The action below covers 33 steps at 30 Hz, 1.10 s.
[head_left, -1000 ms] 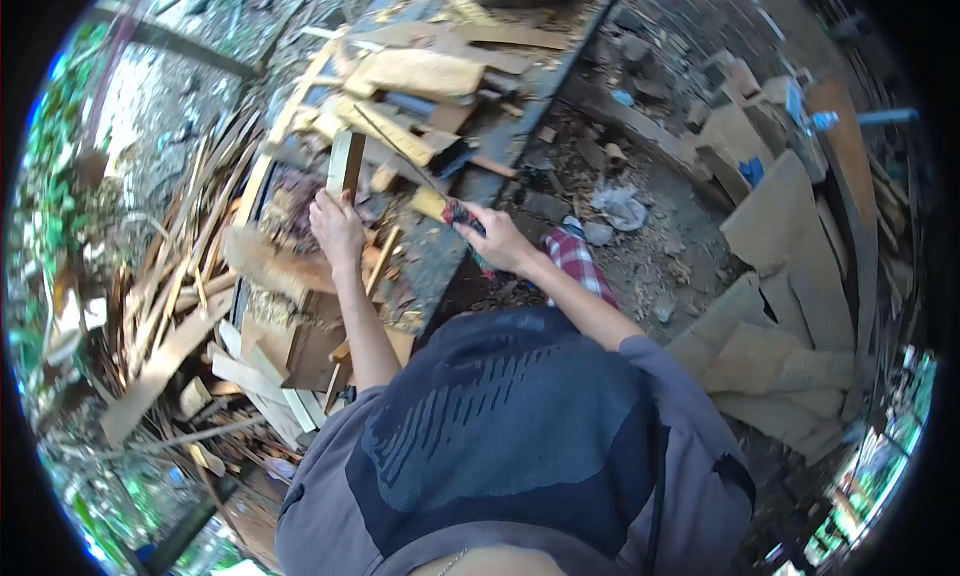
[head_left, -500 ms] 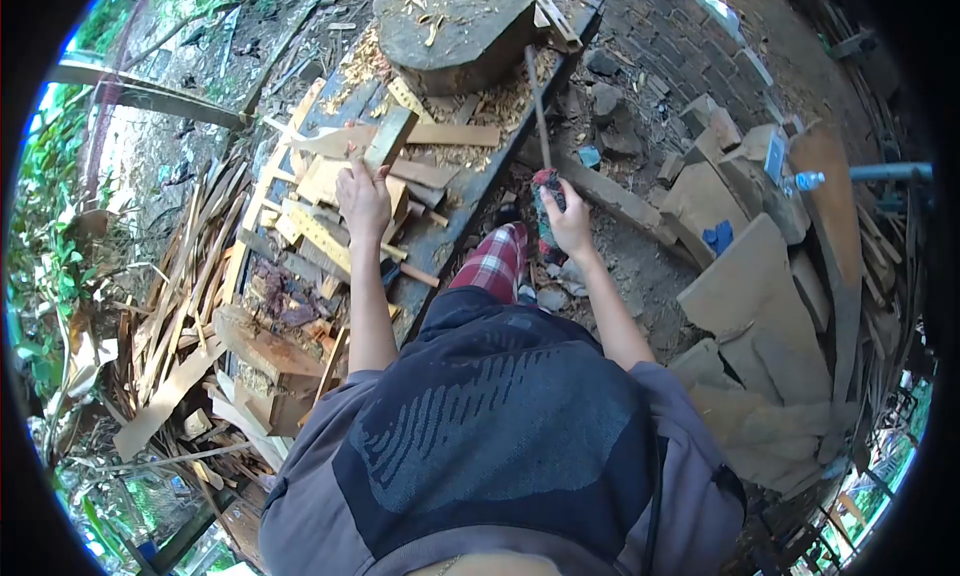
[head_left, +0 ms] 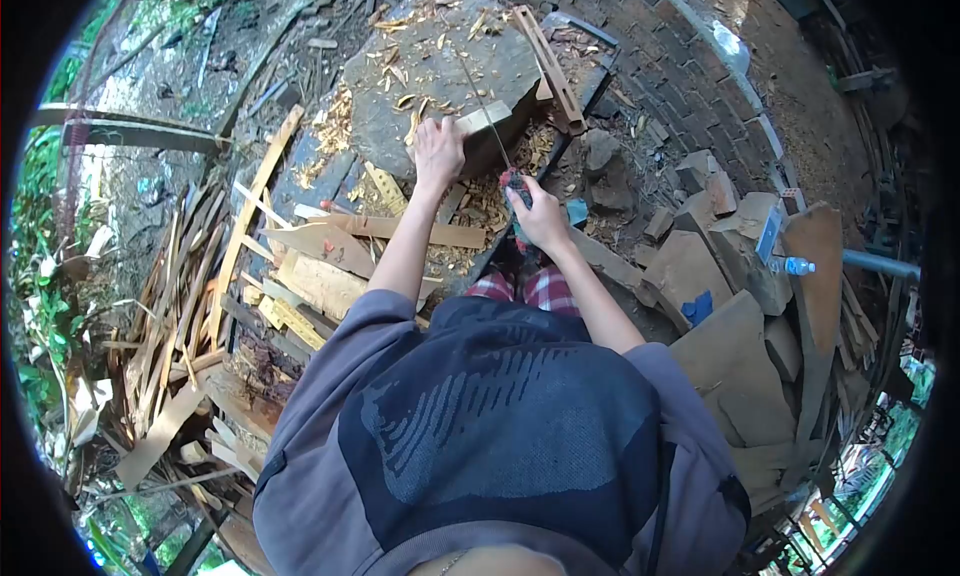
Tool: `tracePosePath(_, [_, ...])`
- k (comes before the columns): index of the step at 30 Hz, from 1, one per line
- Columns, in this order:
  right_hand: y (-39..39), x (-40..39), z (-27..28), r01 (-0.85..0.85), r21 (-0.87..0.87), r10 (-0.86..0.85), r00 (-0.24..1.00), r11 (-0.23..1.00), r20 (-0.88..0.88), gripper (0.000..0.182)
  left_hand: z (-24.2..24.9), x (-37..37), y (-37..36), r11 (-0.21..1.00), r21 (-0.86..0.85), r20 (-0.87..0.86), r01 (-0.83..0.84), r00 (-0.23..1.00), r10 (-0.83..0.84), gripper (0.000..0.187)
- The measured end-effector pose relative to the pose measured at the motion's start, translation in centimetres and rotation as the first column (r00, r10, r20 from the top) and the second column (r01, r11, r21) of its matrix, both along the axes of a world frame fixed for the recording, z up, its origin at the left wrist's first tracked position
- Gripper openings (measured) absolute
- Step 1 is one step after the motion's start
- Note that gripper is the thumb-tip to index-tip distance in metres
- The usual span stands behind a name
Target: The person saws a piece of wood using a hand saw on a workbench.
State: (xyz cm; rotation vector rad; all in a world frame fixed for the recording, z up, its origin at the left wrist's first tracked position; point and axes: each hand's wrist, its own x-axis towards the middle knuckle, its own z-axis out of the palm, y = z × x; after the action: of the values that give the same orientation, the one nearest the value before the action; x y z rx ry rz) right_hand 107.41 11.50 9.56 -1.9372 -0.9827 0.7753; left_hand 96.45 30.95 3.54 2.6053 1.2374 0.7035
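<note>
My left hand is closed round one end of a short pale wood block, holding it at the near edge of a broad tree stump. In my right hand is the cloth-wrapped handle of a machete. Its long thin blade points up and away over the stump and overlaps the wood block just right of my left fingers. Wood chips lie scattered over the stump top.
Cut boards and yellow strips are heaped left of my legs, beside a pile of long offcuts. Stone slabs lean on the right, near a plastic bottle. A slotted wood piece rests at the stump's right side.
Both hands have moved forward and up to the stump. The wood block has come from over the board heap to the stump's edge, and the machete blade now crosses it.
</note>
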Motion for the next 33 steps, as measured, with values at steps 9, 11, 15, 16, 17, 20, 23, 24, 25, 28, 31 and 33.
tracePosePath(9, [1.4,1.3,-2.0,-0.088,-0.074,0.086,0.996,0.993,-0.027,0.035,-1.4,2.8,2.6,0.887,-0.208,0.006,-0.412,0.906,0.423,0.024])
tracePosePath(11, [1.6,0.8,-1.5,-0.102,-0.107,0.102,0.995,0.989,-0.007,0.033,-2.0,3.9,2.7,0.854,-0.117,-0.123,-0.507,0.861,0.494,0.025])
tracePosePath(15, [1.7,0.3,-0.9,-0.067,-0.118,0.072,0.996,0.991,0.044,0.032,-1.9,5.1,2.6,0.777,-0.085,-0.216,-0.623,0.773,0.596,0.031])
tracePosePath(16, [1.5,0.5,-0.7,-0.065,-0.145,0.072,0.997,0.987,0.043,0.032,-1.9,5.0,2.5,0.789,-0.06,-0.179,-0.612,0.784,0.595,0.032])
tracePosePath(17, [1.3,0.5,-0.3,-0.067,-0.171,0.075,0.996,0.983,0.038,0.032,-1.8,5.1,2.4,0.79,-0.057,-0.18,-0.61,0.785,0.593,0.032])
tracePosePath(20, [0.5,0.4,0.7,-0.08,-0.214,0.083,0.997,0.974,0.005,0.032,-1.3,5.2,2.4,0.793,-0.046,-0.182,-0.607,0.786,0.591,0.03])
tracePosePath(23, [1.6,0.3,1.5,-0.055,-0.282,0.052,0.998,0.958,-0.019,0.032,-0.9,5.1,2.1,0.804,-0.053,-0.189,-0.593,0.796,0.575,0.027])
tracePosePath(24, [2.4,0.3,1.3,-0.056,-0.294,0.058,0.998,0.954,-0.003,0.032,-1.0,5.1,2.1,0.806,-0.06,-0.191,-0.589,0.8,0.57,0.025])
tracePosePath(25, [3.4,0.3,1.0,-0.061,-0.301,0.069,0.998,0.952,0.015,0.032,-1.0,5.0,2.0,0.809,-0.068,-0.192,-0.584,0.804,0.563,0.024])
tracePosePath(28, [5.5,0.0,0.3,-0.058,-0.322,0.089,0.993,0.945,0.083,0.031,-1.4,5.1,2.2,0.803,-0.047,-0.192,-0.594,0.795,0.576,0.023])
tracePosePath(31, [2.6,-1.3,-0.1,-0.039,-0.286,0.057,0.997,0.958,0.055,0.032,-1.8,5.1,2.2,0.795,-0.038,-0.207,-0.605,0.784,0.586,0.022])
tracePosePath(33, [1.6,-1.3,1.9,-0.027,-0.353,0.057,0.996,0.935,0.074,0.03,-2.0,5.1,2.4,0.793,-0.062,-0.198,-0.606,0.786,0.585,0.022])
